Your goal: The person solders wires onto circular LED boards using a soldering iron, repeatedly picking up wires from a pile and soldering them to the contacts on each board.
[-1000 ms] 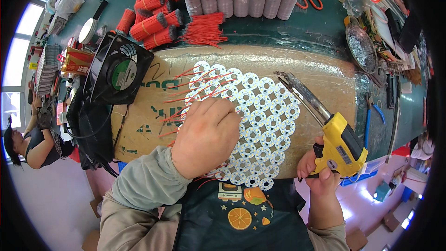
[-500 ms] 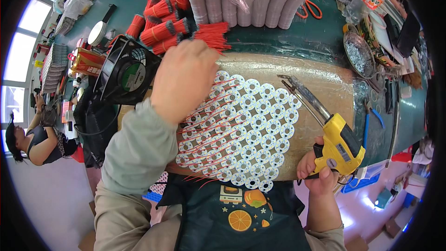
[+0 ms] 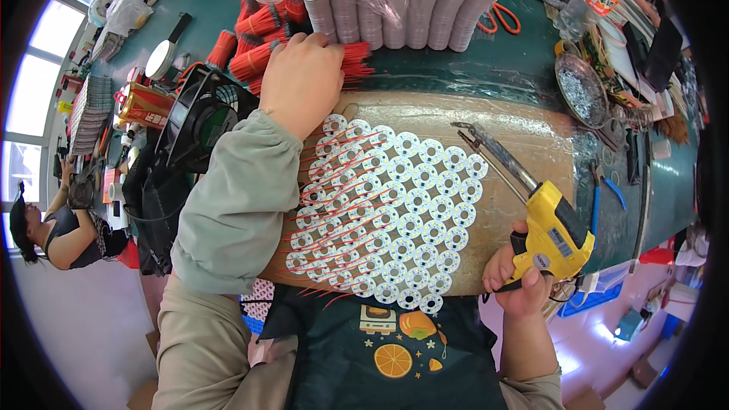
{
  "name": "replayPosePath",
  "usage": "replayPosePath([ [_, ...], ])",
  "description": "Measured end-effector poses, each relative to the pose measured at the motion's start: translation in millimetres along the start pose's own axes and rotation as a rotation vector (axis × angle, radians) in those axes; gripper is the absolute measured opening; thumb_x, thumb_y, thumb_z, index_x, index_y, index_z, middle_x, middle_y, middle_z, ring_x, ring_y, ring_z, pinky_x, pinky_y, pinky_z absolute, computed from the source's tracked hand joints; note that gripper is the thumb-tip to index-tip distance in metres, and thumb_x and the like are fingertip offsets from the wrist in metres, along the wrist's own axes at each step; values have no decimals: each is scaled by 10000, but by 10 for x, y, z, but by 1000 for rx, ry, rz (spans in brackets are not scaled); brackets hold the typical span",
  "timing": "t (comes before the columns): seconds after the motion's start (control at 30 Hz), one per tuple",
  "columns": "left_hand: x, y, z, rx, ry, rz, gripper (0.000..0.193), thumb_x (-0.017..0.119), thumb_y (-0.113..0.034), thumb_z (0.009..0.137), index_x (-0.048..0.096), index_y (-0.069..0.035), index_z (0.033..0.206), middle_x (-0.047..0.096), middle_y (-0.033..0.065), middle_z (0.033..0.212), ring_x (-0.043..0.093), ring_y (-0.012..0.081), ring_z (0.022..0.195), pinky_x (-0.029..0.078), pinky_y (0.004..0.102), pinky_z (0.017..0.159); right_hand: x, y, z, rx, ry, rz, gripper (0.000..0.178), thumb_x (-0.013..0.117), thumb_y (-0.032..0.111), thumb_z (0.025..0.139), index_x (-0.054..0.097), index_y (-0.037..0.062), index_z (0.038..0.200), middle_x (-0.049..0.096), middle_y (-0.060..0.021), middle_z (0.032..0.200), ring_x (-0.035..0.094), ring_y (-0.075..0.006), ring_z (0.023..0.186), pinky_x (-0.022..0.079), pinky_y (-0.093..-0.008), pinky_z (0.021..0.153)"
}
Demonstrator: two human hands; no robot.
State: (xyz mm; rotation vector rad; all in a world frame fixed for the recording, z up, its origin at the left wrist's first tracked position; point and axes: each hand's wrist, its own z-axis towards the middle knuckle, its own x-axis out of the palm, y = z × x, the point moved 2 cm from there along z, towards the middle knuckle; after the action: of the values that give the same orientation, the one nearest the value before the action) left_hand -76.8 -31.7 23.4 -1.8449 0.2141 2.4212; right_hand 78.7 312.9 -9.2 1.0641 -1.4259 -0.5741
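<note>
- pretty bright shot overall, daylight pouring in from the windows (image 3: 47,49) on the left, and those panes are basically blown out to white
- whitish sheen across the far part of the cardboard (image 3: 524,125), plus little glints on the crinkled clear plastic (image 3: 391,7)
- hot spot of glare on the pinkish floor (image 3: 605,332), lower right
- shadows are soft, but the black fan (image 3: 209,125) goes really dark and loses detail
- white round boards (image 3: 392,212) look crisp enough mid-frame
- classic fisheye: window frames bow, everything leans near the rim, corners go solid black
- far-left background person (image 3: 64,231) looks small and kinda soft
</note>
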Motion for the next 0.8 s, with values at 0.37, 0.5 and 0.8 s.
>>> replayPosePath([
  [0.37, -46, -6, -23, 98, 27, -143, 269, 684, -113, 824, 746, -126, 1086, 660, 122, 1105, 607, 329, 1085, 480, 450, 936, -13, 9, -16, 33, -18, 29, 838, 820, 432, 828, 431, -29, 1411, 531, -42, 720, 541, -171, 564, 452, -313, 511],
  [0.5, 3, -226, -120, 317, -46, 15, 495, 691, -90, 779, 687, -218, 1258, 523, 87, 1392, 474, 314, 1298, 395, 503, 1054, -15, -9, 11, 2, 3, 11, 785, 787, 405, 848, 421, 2, 1413, 513, -23, 686, 518, -152, 517, 460, -315, 460],
  [0.8, 2, -135, -149, 273, -101, -17, 437, 689, -90, 805, 676, -159, 1237, 554, 87, 1340, 498, 312, 1276, 419, 504, 1037, -20, -12, 11, -1, -4, 29, 800, 792, 400, 838, 417, -1, 1421, 501, -23, 672, 511, -153, 508, 456, -312, 456],
])
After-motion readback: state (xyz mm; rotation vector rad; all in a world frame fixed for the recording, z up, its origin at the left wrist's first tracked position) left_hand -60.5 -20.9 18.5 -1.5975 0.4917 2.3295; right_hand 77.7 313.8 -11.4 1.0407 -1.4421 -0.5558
